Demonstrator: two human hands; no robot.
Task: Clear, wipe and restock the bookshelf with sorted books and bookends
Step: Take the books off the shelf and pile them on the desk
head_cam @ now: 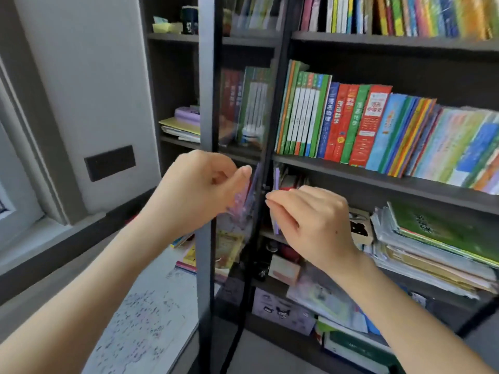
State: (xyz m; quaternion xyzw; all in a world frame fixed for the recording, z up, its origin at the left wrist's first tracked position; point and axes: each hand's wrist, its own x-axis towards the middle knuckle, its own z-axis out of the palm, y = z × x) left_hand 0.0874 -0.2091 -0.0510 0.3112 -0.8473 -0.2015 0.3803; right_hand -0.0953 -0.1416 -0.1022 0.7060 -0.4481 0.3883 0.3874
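A dark bookshelf [378, 40] fills the right side. Its middle shelf holds a row of upright colourful books [343, 122] leaning left. Below it lies a flat stack of books and papers [432, 249]. A glass door [240, 103] with a dark frame stands in front of the shelf's left part, with a small knob [266, 187] on its edge. My left hand [199, 190] hovers in front of the glass, fingers curled, thumb out, holding nothing I can see. My right hand [313, 220] has its fingertips pinched on the door's edge just below the knob.
A grey upright post [205, 76] stands left of the glass. Behind it are a purple box on papers [186, 117] and a dark cup [189, 20]. A speckled white desk surface [140, 325] lies at lower left. Lower shelves hold small boxes [283, 269] and clutter.
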